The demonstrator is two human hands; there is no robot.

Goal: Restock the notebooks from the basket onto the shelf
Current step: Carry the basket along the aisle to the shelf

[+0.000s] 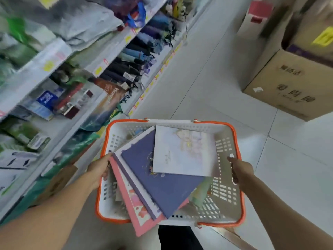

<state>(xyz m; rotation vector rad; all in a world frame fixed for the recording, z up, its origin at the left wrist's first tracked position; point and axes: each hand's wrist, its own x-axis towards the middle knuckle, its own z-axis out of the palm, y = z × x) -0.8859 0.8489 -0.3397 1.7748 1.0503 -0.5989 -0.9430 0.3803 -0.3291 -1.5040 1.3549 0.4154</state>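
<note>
Location: a retail shop aisle. Tiered white shelves [54, 56] along the left carry packaged goods, with yellow price tags [48, 65] clipped to the shelf edges. One shelf holds a row of folded umbrellas [137, 56]. A white plastic shopping basket [225, 159] with an orange rim is present. Cardboard stock cartons [288, 83] stand on the pale tiled floor [207, 78] at right.

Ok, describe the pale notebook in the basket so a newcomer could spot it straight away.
Find the white basket with the orange rim, held between both hands. Inside lies a fan of notebooks. The pale notebook lies on top at the far right, overlapping the purple notebook; it alone has a whitish, pastel cover.
</note>
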